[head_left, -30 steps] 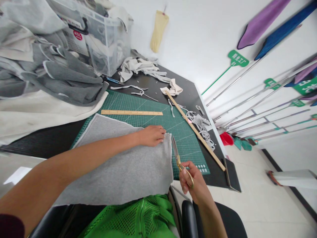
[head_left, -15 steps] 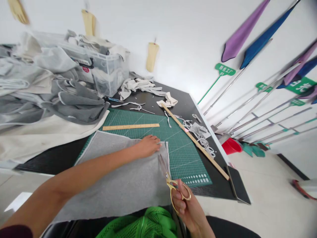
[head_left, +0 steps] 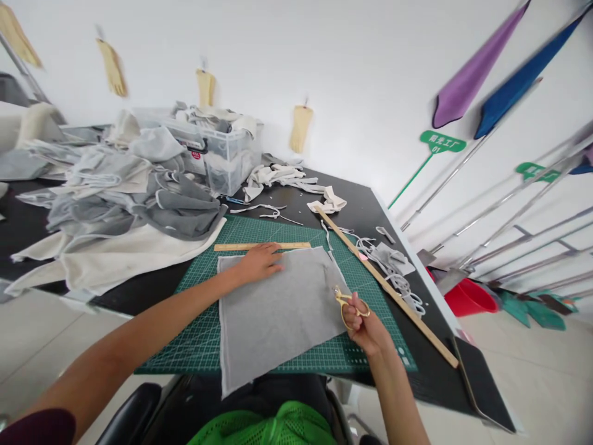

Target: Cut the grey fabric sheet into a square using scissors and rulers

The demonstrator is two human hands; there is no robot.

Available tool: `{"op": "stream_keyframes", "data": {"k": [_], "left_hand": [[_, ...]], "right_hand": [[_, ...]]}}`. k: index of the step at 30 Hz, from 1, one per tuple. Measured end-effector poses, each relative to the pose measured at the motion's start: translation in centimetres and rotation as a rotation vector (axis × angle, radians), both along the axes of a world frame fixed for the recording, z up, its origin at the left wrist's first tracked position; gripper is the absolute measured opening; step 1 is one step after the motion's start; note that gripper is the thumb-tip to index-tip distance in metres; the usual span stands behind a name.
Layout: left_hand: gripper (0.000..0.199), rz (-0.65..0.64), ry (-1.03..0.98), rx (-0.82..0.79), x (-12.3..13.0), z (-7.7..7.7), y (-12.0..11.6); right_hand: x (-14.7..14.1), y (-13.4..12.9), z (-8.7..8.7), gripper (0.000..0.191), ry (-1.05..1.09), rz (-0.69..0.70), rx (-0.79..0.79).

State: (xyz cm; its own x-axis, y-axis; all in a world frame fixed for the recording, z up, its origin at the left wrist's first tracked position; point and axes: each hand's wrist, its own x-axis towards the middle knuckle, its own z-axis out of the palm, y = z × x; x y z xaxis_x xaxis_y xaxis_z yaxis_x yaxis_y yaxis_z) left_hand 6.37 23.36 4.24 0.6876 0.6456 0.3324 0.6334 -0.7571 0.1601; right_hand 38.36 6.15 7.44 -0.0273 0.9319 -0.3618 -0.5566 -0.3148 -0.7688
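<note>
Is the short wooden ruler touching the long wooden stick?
Apart. The head view shows green cutting mat between the right end of the short wooden ruler and the long wooden stick.

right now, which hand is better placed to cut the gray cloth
Probably the right hand: it holds the scissors at the right side of the gray cloth, while the left hand lies on the cloth without a tool.

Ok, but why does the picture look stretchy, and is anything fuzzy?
In the head view, a wide lens probably makes the purple cloth look stretched near the edge; in the head view, the scissors' blades are hard to make out against the grey cloth; also in the head view, soft shadows edge the yellow glove.
</note>
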Motion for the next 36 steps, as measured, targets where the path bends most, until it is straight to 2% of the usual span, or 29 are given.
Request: {"op": "stream_keyframes", "data": {"k": [4, 8, 10, 14, 16, 19, 23, 26, 30, 33, 35, 36], "left_hand": [[0.040, 0.052, 0.038, -0.005, 1.8, 0.1, 1.8], [0.042, 0.097, 0.039, -0.012, 4.7, -0.2, 3.4], [0.043, 0.111, 0.026, -0.014, 5.4, -0.4, 3.6], [0.035, 0.078, -0.044, 0.110, 4.2, 0.1, 2.9], [0.034, -0.011, -0.032, 0.068, 3.0, 0.8, 2.4], [0.053, -0.163, 0.058, -0.150, 1.6, 2.0, 2.0], [0.099, -0.203, 0.181, -0.356, 1.0, 2.6, 2.1], [0.110, -0.199, 0.239, -0.410, 1.1, 2.1, 2.2], [0.102, -0.217, 0.230, -0.437, 1.6, 1.2, 2.2], [0.092, -0.273, 0.155, -0.457, 2.2, 0.7, 2.3], [0.085, -0.308, 0.103, -0.432, 2.4, 0.5, 2.4], [0.082, -0.317, 0.082, -0.407, 2.5, 0.4, 2.4]], "right_hand": [[1.5, 1.5, -0.1, 0.044, -0.015, 0.024, 0.020], [1.8, 0.7, -0.6, 0.038, -0.140, -0.031, 0.125], [1.5, 0.1, -0.9, 0.037, -0.212, -0.019, 0.175], [0.7, -0.4, -1.0, 0.041, -0.289, 0.123, 0.166], [0.3, -0.4, -0.9, 0.046, -0.320, 0.170, 0.153], [0.1, -0.2, -0.7, 0.055, -0.343, 0.174, 0.144], [-0.1, -0.6, -0.4, 0.055, -0.324, 0.136, 0.142], [-1.0, -2.3, -0.4, 0.061, -0.247, 0.136, 0.150], [-2.9, -7.0, -0.9, 0.072, -0.185, 0.121, 0.199], [-4.4, -11.2, -1.2, 0.080, -0.181, 0.240, 0.187], [-5.3, -13.7, -1.5, 0.084, -0.211, 0.364, 0.160], [-5.8, -14.8, -1.8, 0.083, -0.246, 0.378, 0.161]]}}
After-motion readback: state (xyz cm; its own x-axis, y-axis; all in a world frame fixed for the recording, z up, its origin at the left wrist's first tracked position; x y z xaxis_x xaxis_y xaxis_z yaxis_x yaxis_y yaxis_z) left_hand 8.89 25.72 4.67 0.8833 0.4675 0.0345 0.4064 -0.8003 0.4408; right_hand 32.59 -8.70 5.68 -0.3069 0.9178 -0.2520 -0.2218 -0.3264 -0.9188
